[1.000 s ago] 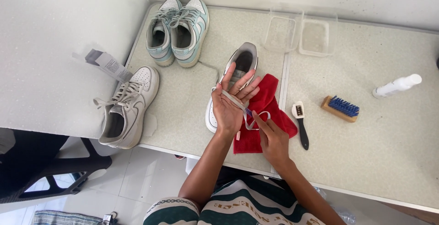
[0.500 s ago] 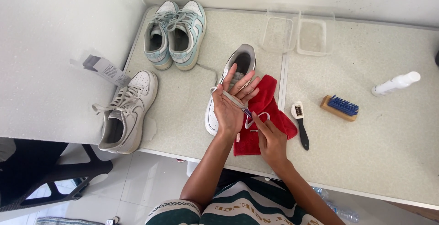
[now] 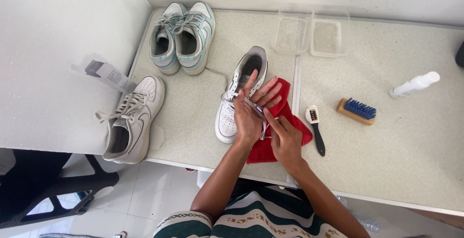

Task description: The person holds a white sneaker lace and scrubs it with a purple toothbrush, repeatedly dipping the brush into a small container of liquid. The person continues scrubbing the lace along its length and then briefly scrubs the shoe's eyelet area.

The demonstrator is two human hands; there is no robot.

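Observation:
A white and grey sneaker lies on the table with its toe toward me, partly on a red cloth. My left hand hovers over the sneaker's front with fingers spread, and a white shoelace is wound across its palm. My right hand sits just below and to the right, over the red cloth, pinching the lace's free end between thumb and fingers. The lace trails back to the sneaker.
A pale blue pair of sneakers stands at the back left. A lone white sneaker hangs over the table's left edge near a small box. Two clear tubs, a blue-bristled brush, a black-handled brush and a white bottle lie to the right.
My right hand has moved up closer to the left hand, and the lace loop between them has shortened. The sneaker and cloth have stayed put.

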